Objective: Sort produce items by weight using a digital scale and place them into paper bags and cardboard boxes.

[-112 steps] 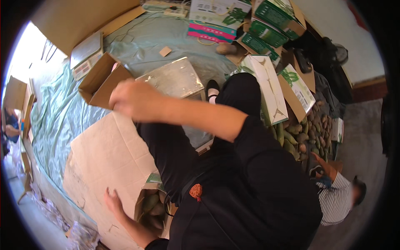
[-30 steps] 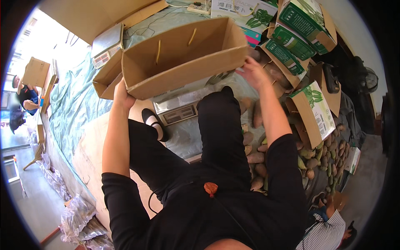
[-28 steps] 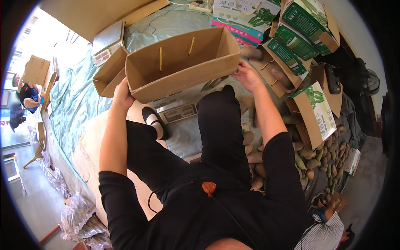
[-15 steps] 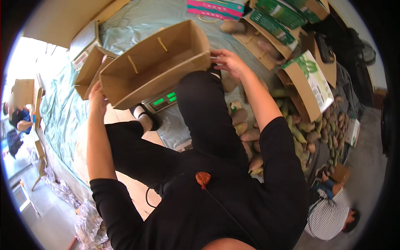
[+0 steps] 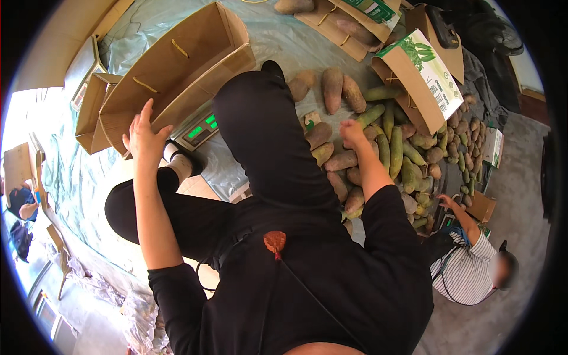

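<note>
A long open cardboard box (image 5: 171, 65) with yellow cord handles rests tilted on a digital scale (image 5: 198, 130) with green lit figures. My left hand (image 5: 147, 135) is at the box's near left side, fingers spread, holding nothing. On the right, my right hand (image 5: 353, 135) hovers over or touches a pile of vegetables. It is small and foreshortened, so its fingers cannot be made out. Beneath and beside it lie long green radishes (image 5: 396, 151) and reddish-brown roots like sweet potatoes (image 5: 332, 89).
A green-and-white printed carton (image 5: 423, 77) leans at the pile's far side. Beyond it lies another opened carton (image 5: 334, 26) with roots in it. A co-worker in a striped shirt (image 5: 464, 269) reaches toward the pile at lower right. Plastic sheeting (image 5: 68, 171) covers the floor at left.
My right hand has let go of the box's right end and moved right and down to the vegetable pile. My left hand has spread its fingers. The view has shifted; the co-worker's arm has reached out.
</note>
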`<action>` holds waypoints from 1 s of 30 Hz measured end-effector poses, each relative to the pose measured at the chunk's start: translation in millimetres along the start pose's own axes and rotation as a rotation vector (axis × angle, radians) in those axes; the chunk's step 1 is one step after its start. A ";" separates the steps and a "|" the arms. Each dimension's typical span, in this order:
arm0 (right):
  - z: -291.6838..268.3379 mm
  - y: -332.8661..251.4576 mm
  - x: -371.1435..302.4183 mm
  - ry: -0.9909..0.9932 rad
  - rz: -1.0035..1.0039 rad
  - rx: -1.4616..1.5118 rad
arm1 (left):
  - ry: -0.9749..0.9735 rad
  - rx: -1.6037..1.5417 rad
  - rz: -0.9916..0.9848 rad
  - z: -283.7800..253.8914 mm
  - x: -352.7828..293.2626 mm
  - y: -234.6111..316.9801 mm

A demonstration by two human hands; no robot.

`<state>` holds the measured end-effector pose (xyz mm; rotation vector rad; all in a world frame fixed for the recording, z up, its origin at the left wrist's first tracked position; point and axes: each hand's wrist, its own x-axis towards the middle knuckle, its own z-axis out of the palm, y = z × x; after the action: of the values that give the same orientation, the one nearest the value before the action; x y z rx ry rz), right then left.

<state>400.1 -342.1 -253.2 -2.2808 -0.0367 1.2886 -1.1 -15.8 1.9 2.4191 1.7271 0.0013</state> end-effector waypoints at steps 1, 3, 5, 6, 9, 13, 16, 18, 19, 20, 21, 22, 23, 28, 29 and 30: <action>4.0 15.3 -0.1 0.002 0.004 -0.001 | -0.045 0.047 -0.035 5.4 1.4 2.7; 16.9 34.6 0.4 0.022 0.093 -0.041 | -0.032 0.094 -0.052 10.2 2.8 -3.2; 39.4 29.5 -11.5 0.008 0.096 -0.067 | 0.080 0.149 -0.025 16.1 -0.3 -17.6; 42.8 25.6 -14.3 0.016 0.101 -0.088 | 0.078 0.149 -0.025 16.1 -1.8 -18.0; 47.8 36.6 -2.5 0.133 -0.212 -0.509 | 0.091 0.138 0.032 16.7 1.4 -8.5; 58.3 -12.0 -23.5 0.104 -0.578 -1.181 | 0.106 0.096 0.039 15.2 0.2 -2.1; 66.8 -21.2 -19.4 -0.049 -0.705 -1.414 | 0.089 0.110 0.037 13.2 2.2 1.9; 74.3 -24.4 -20.7 -0.066 -0.731 -1.543 | 0.102 0.106 0.029 11.3 2.4 3.0; 77.1 -27.0 -22.2 -0.075 -0.708 -1.535 | 0.092 0.095 0.035 10.7 1.8 2.4; 79.7 -30.0 -23.3 -0.069 -0.721 -1.537 | 0.082 0.084 0.040 10.4 1.3 1.9; 79.6 -29.3 -24.1 -0.083 -0.678 -1.565 | 0.081 0.080 0.045 11.0 1.0 2.9; 78.9 -29.0 -24.5 -0.096 -0.634 -1.592 | 0.088 0.076 0.043 11.5 1.8 3.7; 77.5 -29.1 -23.7 -0.088 -0.637 -1.596 | 0.079 0.065 0.041 12.3 3.0 4.5; 63.6 -26.6 -24.2 0.045 -0.522 -1.392 | 0.083 0.066 0.029 11.2 2.8 1.5; 55.0 -26.8 -26.1 0.104 -0.476 -1.353 | 0.087 0.064 0.038 13.0 2.6 -0.2; 44.1 -32.8 -34.0 0.161 -0.429 -1.312 | 0.112 0.045 0.050 13.6 2.3 -0.5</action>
<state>353.2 -304.3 -230.0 -3.0564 -1.6284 0.8910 0.6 -15.3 -11.7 2.5391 1.7292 0.1079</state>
